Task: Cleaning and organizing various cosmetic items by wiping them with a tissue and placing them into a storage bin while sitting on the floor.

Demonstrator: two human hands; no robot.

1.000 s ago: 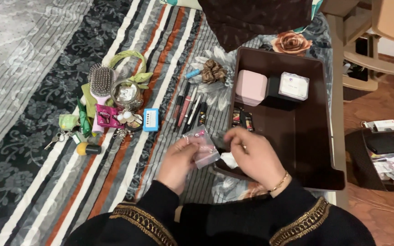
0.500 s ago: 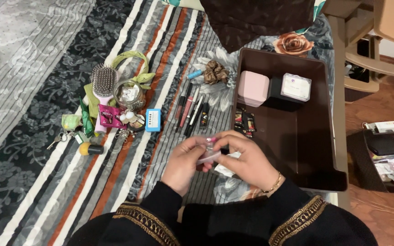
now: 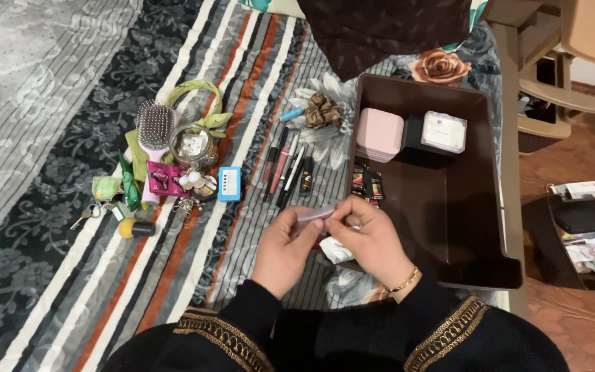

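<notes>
My left hand (image 3: pixel 285 246) and my right hand (image 3: pixel 368 238) are together over the striped bedspread, both pinching a small pale pink packet (image 3: pixel 313 215) between the fingertips. A white crumpled piece (image 3: pixel 335 251) lies under my right hand. Just right of the hands stands a dark brown tray (image 3: pixel 476 227) that holds a pink box (image 3: pixel 379 134), a white-lidded box (image 3: pixel 444 131) and some small dark items (image 3: pixel 368 182). Pens and makeup sticks (image 3: pixel 286 172) lie in a row just beyond my hands.
A hairbrush (image 3: pixel 154 131), green headband (image 3: pixel 197 89), glass jar (image 3: pixel 192 146), small blue case (image 3: pixel 229 183), keys (image 3: pixel 84 215) and a brown scrunchie (image 3: pixel 323 110) lie on the bedspread at left. A dark cloth (image 3: pixel 387 31) lies at the top. Chair legs and floor clutter sit right.
The pink packet, held flat and low a second ago, has been folded or rolled smaller and lifted between both hands' fingertips. The hands have drawn closer together.
</notes>
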